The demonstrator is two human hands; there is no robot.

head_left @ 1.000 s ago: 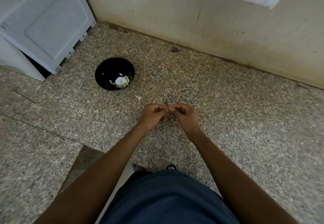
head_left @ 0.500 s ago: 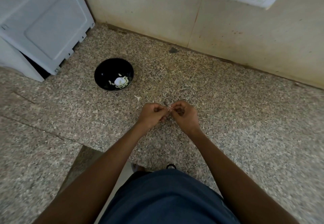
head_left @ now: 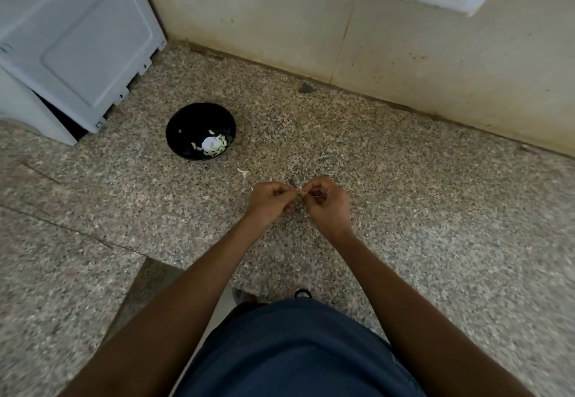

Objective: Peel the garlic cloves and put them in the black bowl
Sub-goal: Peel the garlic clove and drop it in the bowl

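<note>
At centre frame we pinch a tiny, barely visible garlic clove [head_left: 299,192] between left hand [head_left: 270,202] and right hand [head_left: 327,204], both grips clamped for peeling, the round black bowl [head_left: 183,123] waiting upper left on the speckled granite table [head_left: 435,210].

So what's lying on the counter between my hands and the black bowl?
In the head view, one small white scrap of garlic peel lies on the speckled counter between the left hand and the black bowl.

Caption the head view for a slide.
Both hands, left hand and right hand, pinch a garlic clove near the black bowl.
</note>
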